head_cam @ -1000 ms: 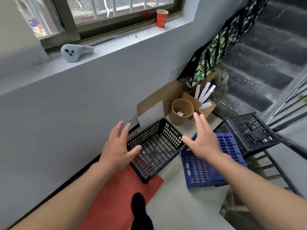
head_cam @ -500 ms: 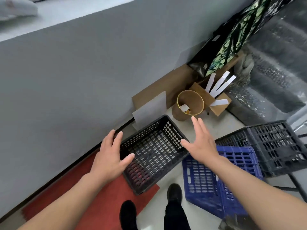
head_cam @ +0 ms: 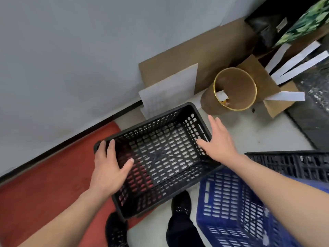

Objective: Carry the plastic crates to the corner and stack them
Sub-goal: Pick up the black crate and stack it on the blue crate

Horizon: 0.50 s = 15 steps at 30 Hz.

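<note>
Head cam: the black crate (head_cam: 160, 157) sits on the floor dead center, half on a red mat (head_cam: 44, 184), with the left hand (head_cam: 108, 170) over its 9 o'clock rim and the right hand (head_cam: 220, 141) over the 3 o'clock rim, both with fingers spread wide and gripping nothing. A blue crate (head_cam: 231, 207) is crammed against it at 4 o'clock, another dark crate (head_cam: 293, 166) behind that at 3. Toward the corner at 1 o'clock, a brown paper bin (head_cam: 231, 93), cardboard box (head_cam: 263, 86) and leaning cardboard sheet (head_cam: 187, 59) crowd the wall.
</note>
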Motion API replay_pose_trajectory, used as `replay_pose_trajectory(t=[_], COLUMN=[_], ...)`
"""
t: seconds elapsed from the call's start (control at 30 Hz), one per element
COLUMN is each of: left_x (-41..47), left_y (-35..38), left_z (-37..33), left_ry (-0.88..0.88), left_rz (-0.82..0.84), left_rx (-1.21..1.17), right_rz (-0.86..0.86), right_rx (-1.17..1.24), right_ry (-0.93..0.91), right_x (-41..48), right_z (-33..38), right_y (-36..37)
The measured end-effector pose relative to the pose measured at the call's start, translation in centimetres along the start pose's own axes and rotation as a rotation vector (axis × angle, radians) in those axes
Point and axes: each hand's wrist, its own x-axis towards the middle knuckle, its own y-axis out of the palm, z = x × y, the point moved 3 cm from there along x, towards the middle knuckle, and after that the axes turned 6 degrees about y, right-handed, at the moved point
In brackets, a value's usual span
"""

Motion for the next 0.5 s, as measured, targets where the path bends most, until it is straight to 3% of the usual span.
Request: replay_pose_trajectory(t=[0.27,0.5], left_x=[1.5,2.6], left_y=[8.0,10.7], left_z=[6.1,8.5], left_ry=[-0.267,-0.348], left_rz=[-0.073,-0.099], left_rx=[-0.019,-0.101], right_rz=[0.033,0.031], right_rx=[-0.065,-0.070], right_ry=[0.043,0.028], right_x=[7.0,9.0], right_z=[-3.9,-3.9], right_y=[5.8,8.2])
